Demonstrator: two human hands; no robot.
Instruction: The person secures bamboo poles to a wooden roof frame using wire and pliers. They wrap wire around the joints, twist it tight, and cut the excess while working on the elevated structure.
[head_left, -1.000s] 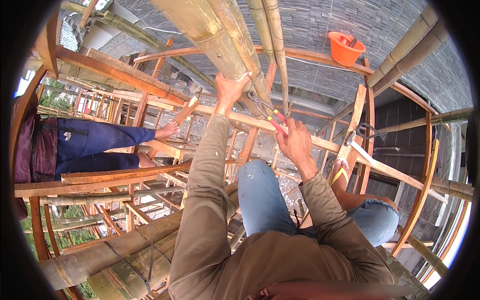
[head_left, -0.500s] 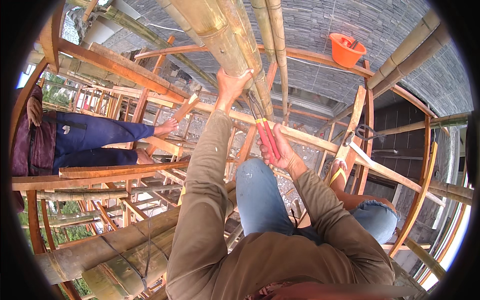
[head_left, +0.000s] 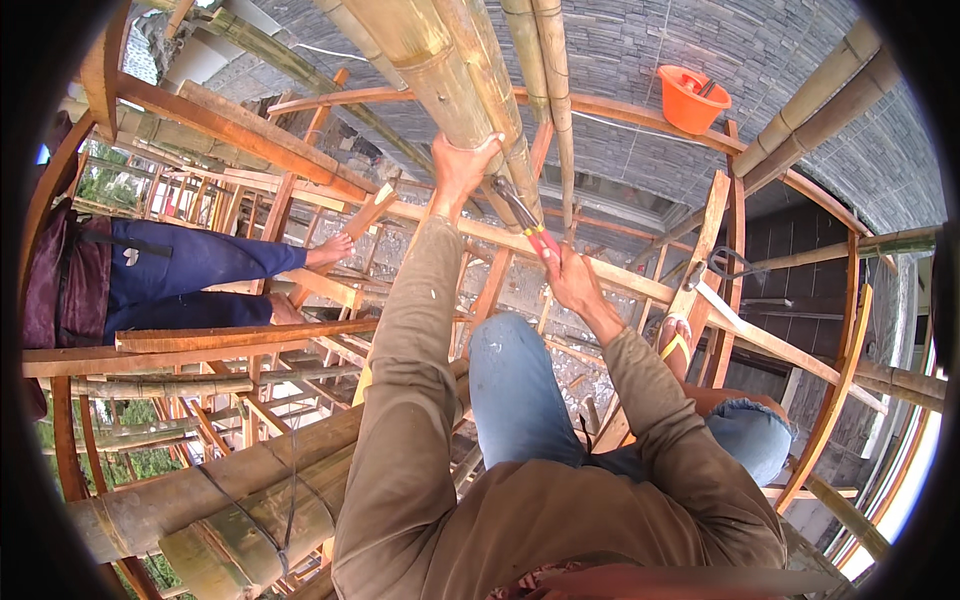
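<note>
A thick bamboo pole (head_left: 450,95) comes down from the top middle, and my left hand (head_left: 464,168) is wrapped round its lower end. Just below and to the right, my right hand (head_left: 572,280) holds a pair of pincers (head_left: 522,214) with red and yellow handles. Their handles are squeezed together, and the dark jaws reach the underside of the pole near my left hand. Whatever the jaws grip is too small to make out. Another bamboo pole (head_left: 487,70) runs close alongside the first.
An orange bucket (head_left: 692,100) with tools hangs by a timber rail at upper right. A hammer (head_left: 715,300) rests on the frame by my sandalled foot (head_left: 677,345). A co-worker's legs (head_left: 190,250) lie across beams at left. Open gaps drop between the timbers; lashed bamboo (head_left: 230,490) lies lower left.
The pincers' handles have closed together in my right hand, which has turned and moved slightly up. My left hand keeps its hold on the bamboo pole.
</note>
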